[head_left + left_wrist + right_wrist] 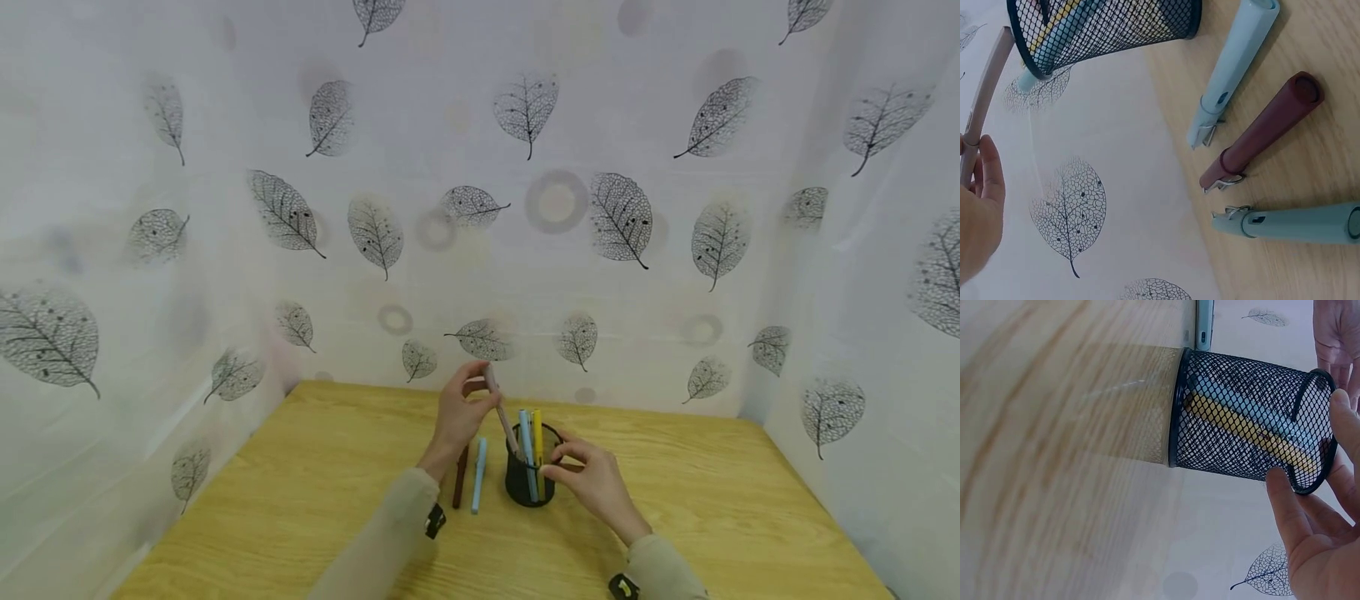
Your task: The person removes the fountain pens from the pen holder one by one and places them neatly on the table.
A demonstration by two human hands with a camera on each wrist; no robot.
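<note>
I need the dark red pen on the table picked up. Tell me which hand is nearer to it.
Left. The left hand holds a pinkish pen just above the dark red pen. The right hand grips the mesh cup, on the cup's far side.

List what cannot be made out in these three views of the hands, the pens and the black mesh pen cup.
1. Lower end of the pale pink pen in the left hand: head view, hidden inside the black mesh pen cup.
2. Teal-grey pen: left wrist view, cut off by the right edge.
3. Wooden table: right wrist view, blurred.
4. Right hand: right wrist view, cut off by the frame edge.
</note>
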